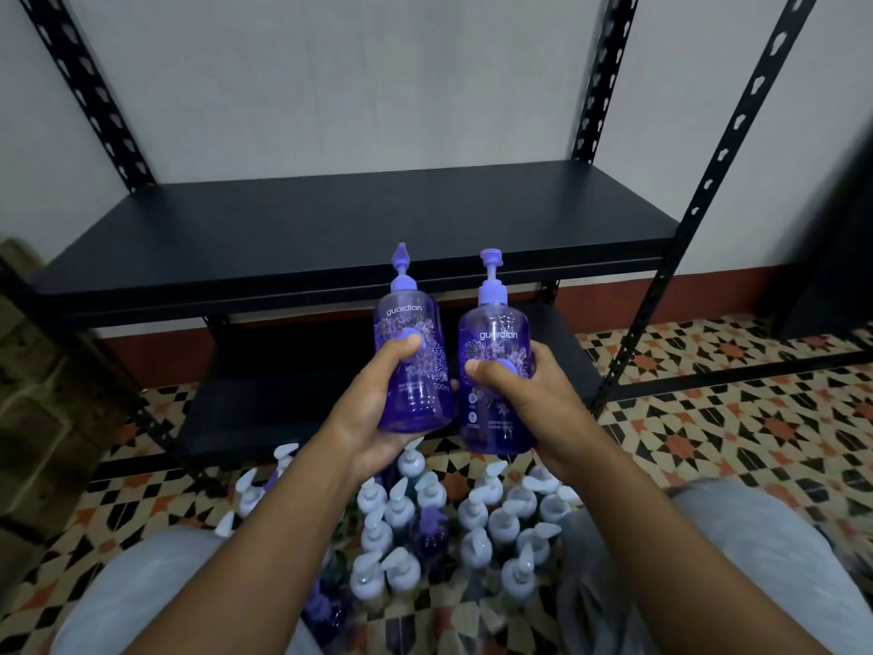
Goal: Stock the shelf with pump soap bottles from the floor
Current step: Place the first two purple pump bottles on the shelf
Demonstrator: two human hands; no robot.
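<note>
My left hand point(378, 408) grips a purple pump soap bottle point(415, 366) upright, thumb across its label. My right hand point(529, 399) grips a second purple pump soap bottle point(493, 323) the same way. Both bottles hang side by side in front of the dark shelf board point(330, 229), just below its front edge. The board carries nothing. On the floor between my knees stands a cluster of several pump bottles point(425, 527), mostly with pale caps, a few purple.
The black slotted metal rack has uprights at left point(85, 87) and right point(737, 125). A lower shelf board point(283, 394) sits near the patterned tile floor point(708, 418). A brownish object point(42, 371) stands at the left. My grey-clad knees frame the bottles.
</note>
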